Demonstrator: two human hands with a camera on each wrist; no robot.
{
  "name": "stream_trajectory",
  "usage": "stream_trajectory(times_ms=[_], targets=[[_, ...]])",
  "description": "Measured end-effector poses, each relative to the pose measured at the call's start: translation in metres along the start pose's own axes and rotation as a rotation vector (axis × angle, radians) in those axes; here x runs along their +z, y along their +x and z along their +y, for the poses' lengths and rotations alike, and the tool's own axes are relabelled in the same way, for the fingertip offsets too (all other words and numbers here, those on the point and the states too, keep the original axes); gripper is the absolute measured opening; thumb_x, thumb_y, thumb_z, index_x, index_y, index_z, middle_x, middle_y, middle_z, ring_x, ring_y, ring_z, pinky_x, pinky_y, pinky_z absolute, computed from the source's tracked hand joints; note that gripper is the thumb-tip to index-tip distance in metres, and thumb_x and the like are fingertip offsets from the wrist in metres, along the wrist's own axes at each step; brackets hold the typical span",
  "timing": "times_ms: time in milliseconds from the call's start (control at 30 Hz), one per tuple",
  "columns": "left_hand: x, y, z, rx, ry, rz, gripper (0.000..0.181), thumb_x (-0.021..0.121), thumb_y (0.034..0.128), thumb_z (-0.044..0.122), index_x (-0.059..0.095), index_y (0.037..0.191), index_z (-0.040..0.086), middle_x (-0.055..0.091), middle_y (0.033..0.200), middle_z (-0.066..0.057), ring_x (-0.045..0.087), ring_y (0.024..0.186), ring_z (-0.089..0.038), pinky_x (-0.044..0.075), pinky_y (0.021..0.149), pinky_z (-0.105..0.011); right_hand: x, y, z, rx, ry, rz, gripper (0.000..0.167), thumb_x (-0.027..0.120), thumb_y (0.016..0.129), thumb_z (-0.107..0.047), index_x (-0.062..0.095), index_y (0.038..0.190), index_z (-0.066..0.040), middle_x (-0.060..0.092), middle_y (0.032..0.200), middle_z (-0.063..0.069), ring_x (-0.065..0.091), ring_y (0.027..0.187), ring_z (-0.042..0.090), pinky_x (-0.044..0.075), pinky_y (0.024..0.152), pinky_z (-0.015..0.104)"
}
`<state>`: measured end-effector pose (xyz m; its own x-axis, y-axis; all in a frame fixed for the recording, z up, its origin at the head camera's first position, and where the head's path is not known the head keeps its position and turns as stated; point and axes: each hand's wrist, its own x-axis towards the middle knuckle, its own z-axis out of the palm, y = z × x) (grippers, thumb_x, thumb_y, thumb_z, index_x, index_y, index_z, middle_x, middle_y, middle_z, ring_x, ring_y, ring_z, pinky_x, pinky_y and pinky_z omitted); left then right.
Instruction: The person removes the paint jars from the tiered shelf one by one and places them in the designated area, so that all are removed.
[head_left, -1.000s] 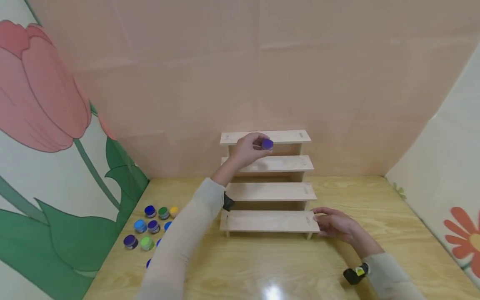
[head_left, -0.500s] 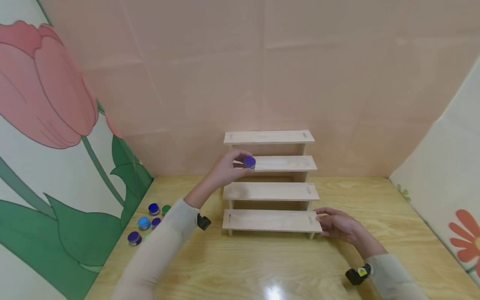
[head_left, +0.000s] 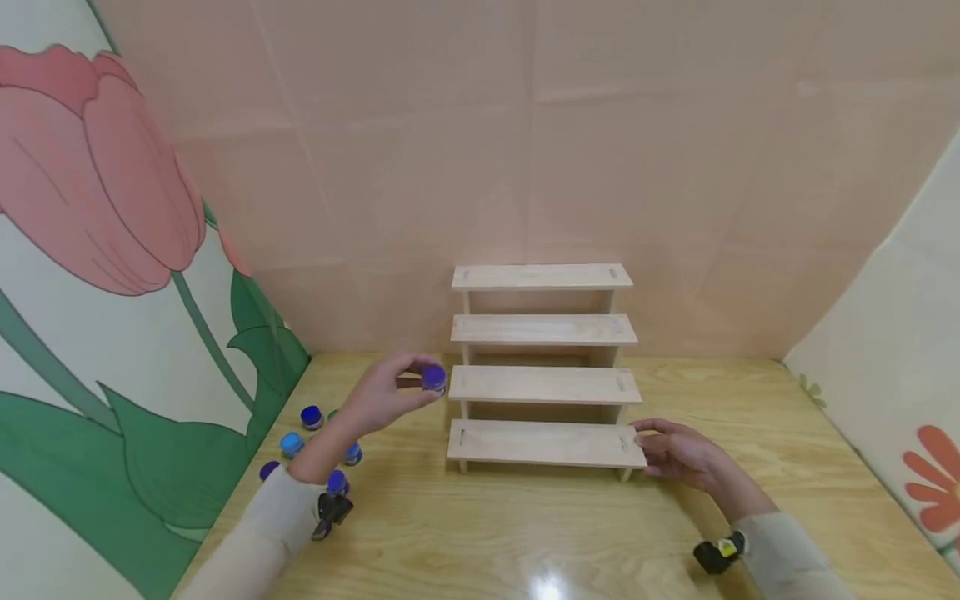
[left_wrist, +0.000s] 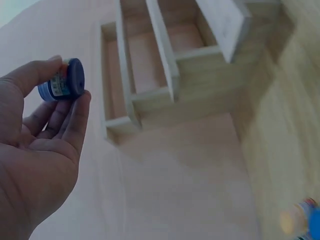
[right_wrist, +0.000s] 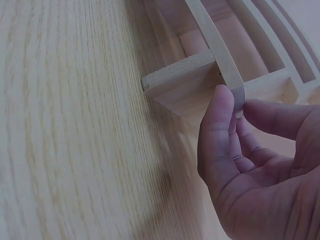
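My left hand (head_left: 381, 395) pinches a small paint jar (head_left: 433, 377) with a purple-blue lid, just left of the wooden step shelf (head_left: 542, 442). In the left wrist view the jar (left_wrist: 61, 82) is tilted on its side between thumb and fingers, and its printed label shows. Several tiers of pale wood rise toward the back wall, with no jars on them. At the bottom tier's right end, my right hand (head_left: 681, 454) holds the board's corner. The right wrist view has thumb and fingers on either side of that board end (right_wrist: 234, 82).
Several paint jars stand on the table at the left, among them a dark blue one (head_left: 312, 417) and a light blue one (head_left: 292, 444). My left forearm partly hides the group. A beige backdrop (head_left: 525, 167) and painted side walls surround the table (head_left: 480, 533).
My left hand has carried the paint jar down and to the left, from in front of the upper tiers to beside the shelf. The right hand stays at the bottom board's corner.
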<state>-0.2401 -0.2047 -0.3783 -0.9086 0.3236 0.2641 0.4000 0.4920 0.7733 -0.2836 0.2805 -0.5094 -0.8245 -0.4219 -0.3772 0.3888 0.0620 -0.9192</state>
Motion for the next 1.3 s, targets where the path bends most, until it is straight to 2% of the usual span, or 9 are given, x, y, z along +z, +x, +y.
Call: stream_trajectory(times_ms=[267,467,600,800,900,1067,1233,1300], targets=[[-0.016,-0.057,-0.020,-0.105,0.010,0.043,0.042,0.079,0.0903,0.020,0.063,0.128,0.009,0.065,0.123,-0.007,0.064,0.114,-0.026,0.056,0.098,-0.039,0.000,-0.001,0.001,-0.002,0.003,0.004,0.027,0.058,0.102,-0.012,0.053,0.129,-0.011,0.070,0.101,0.001,0.068,0.089,0.015,0.061,0.075,0.031],[-0.020,-0.086,-0.034,-0.142,-0.001,0.067,0.044,0.078,0.0908,0.024,0.063,0.129,0.007,0.064,0.124,-0.008,0.063,0.115,-0.027,0.055,0.098,-0.037,-0.001,-0.001,0.002,-0.005,0.002,0.007,0.029,0.058,0.102,-0.011,0.051,0.130,-0.009,0.071,0.101,0.001,0.069,0.089,0.015,0.061,0.074,0.030],[-0.021,-0.099,-0.042,-0.170,-0.035,0.074,0.045,0.078,0.0905,0.024,0.062,0.128,0.005,0.064,0.126,-0.010,0.062,0.117,-0.029,0.055,0.099,-0.038,-0.001,0.000,0.004,-0.009,-0.001,0.010,0.029,0.058,0.102,-0.012,0.051,0.131,-0.009,0.071,0.101,0.001,0.069,0.089,0.015,0.061,0.074,0.030],[-0.021,-0.117,-0.050,-0.241,-0.101,0.058,0.045,0.081,0.0874,0.021,0.063,0.127,0.008,0.060,0.139,-0.012,0.057,0.127,-0.033,0.055,0.099,-0.032,0.000,0.001,0.006,-0.008,-0.002,0.003,0.029,0.059,0.103,-0.013,0.052,0.131,-0.010,0.071,0.101,0.001,0.069,0.089,0.014,0.061,0.074,0.029],[-0.021,-0.124,-0.053,-0.262,-0.105,0.065,0.045,0.081,0.0869,0.019,0.064,0.126,0.007,0.062,0.135,-0.012,0.059,0.125,-0.032,0.055,0.098,-0.031,-0.001,0.002,0.007,-0.005,-0.002,0.004,0.028,0.058,0.103,-0.012,0.052,0.130,-0.009,0.071,0.101,0.001,0.069,0.089,0.014,0.061,0.074,0.029],[-0.023,-0.132,-0.056,-0.275,-0.108,0.082,0.047,0.081,0.0874,0.019,0.063,0.127,0.003,0.065,0.122,-0.010,0.063,0.115,-0.022,0.056,0.097,-0.031,-0.001,0.001,0.005,0.002,0.004,0.011,0.025,0.057,0.103,-0.012,0.054,0.129,-0.012,0.071,0.101,0.001,0.069,0.089,0.014,0.061,0.075,0.029],[-0.026,-0.140,-0.059,-0.261,-0.114,0.073,0.046,0.081,0.0876,0.018,0.063,0.126,0.002,0.065,0.123,-0.012,0.063,0.115,-0.020,0.056,0.098,-0.033,0.000,0.000,0.002,0.001,0.015,0.010,0.025,0.058,0.103,-0.012,0.054,0.128,-0.013,0.071,0.102,0.002,0.069,0.090,0.015,0.061,0.075,0.030],[-0.028,-0.144,-0.060,-0.278,-0.106,0.059,0.046,0.081,0.0873,0.020,0.063,0.126,0.003,0.066,0.124,-0.011,0.063,0.115,-0.020,0.056,0.097,-0.033,0.000,0.000,0.002,0.003,0.015,0.006,0.025,0.058,0.103,-0.012,0.054,0.128,-0.013,0.071,0.102,0.002,0.069,0.090,0.015,0.061,0.076,0.030]])
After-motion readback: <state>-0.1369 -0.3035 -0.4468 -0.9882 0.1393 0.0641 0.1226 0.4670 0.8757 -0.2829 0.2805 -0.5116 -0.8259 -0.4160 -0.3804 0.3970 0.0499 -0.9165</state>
